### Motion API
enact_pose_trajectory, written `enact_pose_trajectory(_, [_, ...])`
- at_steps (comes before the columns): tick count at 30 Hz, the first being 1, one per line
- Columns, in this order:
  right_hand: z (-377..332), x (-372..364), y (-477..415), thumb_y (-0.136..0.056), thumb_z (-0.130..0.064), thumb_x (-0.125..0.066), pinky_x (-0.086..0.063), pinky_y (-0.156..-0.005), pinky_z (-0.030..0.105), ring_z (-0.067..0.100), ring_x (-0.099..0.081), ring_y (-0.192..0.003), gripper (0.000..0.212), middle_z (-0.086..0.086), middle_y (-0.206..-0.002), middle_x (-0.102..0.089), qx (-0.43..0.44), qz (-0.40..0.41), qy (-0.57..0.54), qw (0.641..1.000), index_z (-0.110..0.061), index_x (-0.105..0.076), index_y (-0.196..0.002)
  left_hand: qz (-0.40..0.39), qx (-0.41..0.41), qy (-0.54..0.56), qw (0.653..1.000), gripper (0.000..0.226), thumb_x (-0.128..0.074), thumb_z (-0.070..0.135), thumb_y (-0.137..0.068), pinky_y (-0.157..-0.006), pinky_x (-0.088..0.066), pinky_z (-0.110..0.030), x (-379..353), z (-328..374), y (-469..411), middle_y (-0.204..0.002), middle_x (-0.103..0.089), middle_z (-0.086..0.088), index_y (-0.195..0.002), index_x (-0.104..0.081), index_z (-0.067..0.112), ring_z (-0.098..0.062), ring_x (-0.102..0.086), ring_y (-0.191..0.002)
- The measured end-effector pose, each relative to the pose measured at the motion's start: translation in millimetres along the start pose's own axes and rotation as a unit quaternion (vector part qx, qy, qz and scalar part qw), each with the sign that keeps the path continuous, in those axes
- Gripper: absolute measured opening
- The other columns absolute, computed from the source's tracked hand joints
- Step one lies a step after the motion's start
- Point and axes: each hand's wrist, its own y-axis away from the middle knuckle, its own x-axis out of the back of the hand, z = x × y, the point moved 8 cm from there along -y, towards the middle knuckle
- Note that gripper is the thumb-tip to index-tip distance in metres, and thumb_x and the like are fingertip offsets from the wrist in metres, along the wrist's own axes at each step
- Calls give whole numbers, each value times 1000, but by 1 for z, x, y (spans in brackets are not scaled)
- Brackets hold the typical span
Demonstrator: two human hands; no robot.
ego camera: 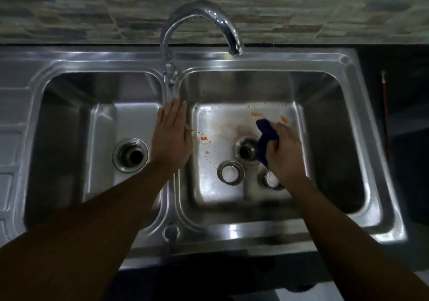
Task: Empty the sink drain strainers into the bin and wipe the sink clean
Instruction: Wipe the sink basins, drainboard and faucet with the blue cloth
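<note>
Two drain strainers point(230, 171) point(271, 180) are sitting loose on the floor of the right basin point(325, 138), at six o'clock from its open drain point(246, 150). The right hand point(284, 149) is gripping a dark blue cloth point(264, 138) bunched over that drain, orange smears point(257, 114) lying at twelve o'clock. The left hand point(173, 135) is resting flat and open, holding nothing, on the divider.

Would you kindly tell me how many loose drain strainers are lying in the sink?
2, both on the right basin floor: one strainer near the drain, the other strainer partly hidden under the right hand.
</note>
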Motion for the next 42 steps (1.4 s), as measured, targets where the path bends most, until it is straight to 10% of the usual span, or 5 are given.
enact_pose_trajectory(6, [-65, -88, -67, -87, 7, -48, -37, -80, 7, 5, -59, -101, 46, 13, -120, -61, 49, -51, -51, 996, -3, -56, -131, 37, 4, 25, 999, 54, -33, 14, -102, -128, -13, -47, -1, -5, -2, -164, -27, -14, -155, -30, 4, -25, -18, -155])
enact_pose_trajectory(13, [-85, -231, -57, -105, -35, -35, -4, -126, 51, 37, 6, -154, 61, 6, -169, -1, 177, -154, 117, 965, -20, -13, -160, 27, 24, 9, 999, 53, -33, 18, -105, -128, -11, -44, -3, -5, -5, -165, -25, -12, -156, -29, 6, -21, -15, -156])
enact_pose_trajectory(20, [-54, -238, -70, -74, -29, -76, -20, -123, 52, 40, -9, -153, 99, 14, -166, -15, 253, -170, 183, 935, -17, -25, -157, 17, 21, -4, 1000, 54, -32, 20, -104, -127, -14, -50, -6, -4, -7, -165, -23, -12, -156, -28, 6, -22, -13, -156])
enact_pose_trajectory(34, [137, -87, -145, -96, -21, -45, -9, -123, 55, 39, 1, -153, 71, 12, -168, -5, -158, -97, 282, 941, -9, -15, -159, 42, 4, 5, 999, 55, -40, 8, -96, -125, -18, -55, 0, 2, -6, -162, -29, -19, -150, -38, -1, -32, -21, -154])
enact_pose_trajectory(42, [-39, -209, -97, -86, -14, -53, -12, -121, 60, 49, -9, -150, 65, 19, -162, -27, 110, -152, 170, 967, -2, -41, -149, 43, -4, -4, 999, 52, -36, 10, -99, -125, -17, -55, -3, 0, -7, -161, -31, -20, -150, -39, -1, -32, -21, -154])
